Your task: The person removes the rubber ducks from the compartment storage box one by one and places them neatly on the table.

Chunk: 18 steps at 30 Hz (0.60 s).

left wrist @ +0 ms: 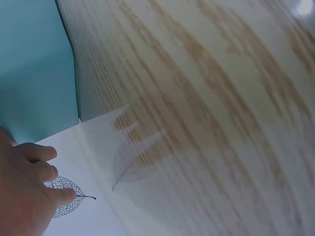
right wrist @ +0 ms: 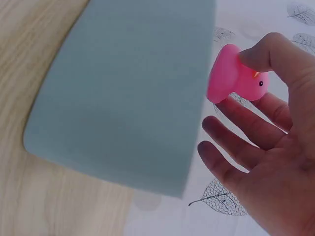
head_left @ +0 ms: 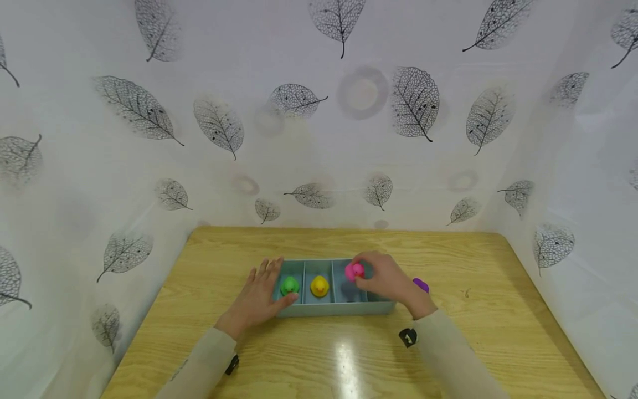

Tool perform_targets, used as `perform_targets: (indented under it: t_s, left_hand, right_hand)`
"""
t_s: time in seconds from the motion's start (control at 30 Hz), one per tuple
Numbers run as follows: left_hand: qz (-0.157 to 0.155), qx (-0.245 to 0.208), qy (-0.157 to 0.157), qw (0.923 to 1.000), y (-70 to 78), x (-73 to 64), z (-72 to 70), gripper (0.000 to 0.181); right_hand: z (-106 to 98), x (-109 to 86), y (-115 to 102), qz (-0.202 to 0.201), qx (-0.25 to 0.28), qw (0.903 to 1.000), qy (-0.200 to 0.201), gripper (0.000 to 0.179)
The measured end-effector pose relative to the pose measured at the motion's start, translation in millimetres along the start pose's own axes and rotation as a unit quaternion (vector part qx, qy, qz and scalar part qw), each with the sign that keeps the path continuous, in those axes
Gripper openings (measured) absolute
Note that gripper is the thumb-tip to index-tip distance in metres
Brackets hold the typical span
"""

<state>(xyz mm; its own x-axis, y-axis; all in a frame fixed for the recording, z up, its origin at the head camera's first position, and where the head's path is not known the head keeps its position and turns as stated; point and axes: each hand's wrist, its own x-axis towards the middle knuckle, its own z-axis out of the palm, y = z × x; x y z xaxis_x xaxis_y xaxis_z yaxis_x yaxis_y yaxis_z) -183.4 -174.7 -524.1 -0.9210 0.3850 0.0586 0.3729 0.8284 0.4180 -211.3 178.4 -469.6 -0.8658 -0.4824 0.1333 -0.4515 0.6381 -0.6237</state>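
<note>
Between the thumb and fingers of my right hand [head_left: 386, 277] is a pink rubber duck [head_left: 355, 271], pinched above the third compartment of a grey-blue divided box [head_left: 335, 309]. In the right wrist view the same pink duck [right wrist: 236, 73] shows just past the box's rim, with the other fingers spread below it. My left hand [head_left: 259, 293] rests along the box's left end, fingers straight and thumb over the front edge. A green duck [head_left: 289, 286] sits in the leftmost compartment, and a yellow duck [head_left: 319, 286] in the one beside it. My right hand partly hides the rightmost compartment.
A purple object [head_left: 421, 285], partly hidden behind my right wrist, lies on the wooden table [head_left: 319, 354] right of the box. Behind and beside the table hangs a white sheet [head_left: 309, 155] printed with dark leaves.
</note>
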Motion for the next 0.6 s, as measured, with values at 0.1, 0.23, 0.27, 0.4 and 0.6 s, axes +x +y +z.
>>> perform_targets:
  t_s: [0.1, 0.23, 0.27, 0.4, 0.6]
  left_hand:
    - [0.0, 0.002, 0.0, 1.0, 0.3, 0.0, 0.0, 0.102]
    - [0.0, 0.005, 0.0, 1.0, 0.0, -0.2, 0.5, 0.102]
    - [0.0, 0.005, 0.001, 1.0, -0.3, -0.2, 0.8, 0.102]
    - [-0.001, 0.006, 0.0, 1.0, -0.2, -0.2, 0.7, 0.102]
    - [-0.003, 0.001, -0.002, 1.0, -0.7, -0.5, 0.5, 0.102]
  right_hand:
    - [-6.9, -1.9, -0.3, 0.009, 0.034, 0.9994, 0.004, 0.035]
    - [-12.6, -3.7, 1.5, 0.005, 0.075, 0.9972, 0.005, 0.032]
    - [-13.2, -4.1, 3.1, 0.002, 0.079, 0.9969, 0.006, 0.031]
    - [-13.4, -6.5, 11.7, -0.01, 0.085, 0.9961, 0.023, 0.028]
    - [-16.2, -14.1, 24.3, -0.011, 0.08, 0.9949, 0.06, 0.032]
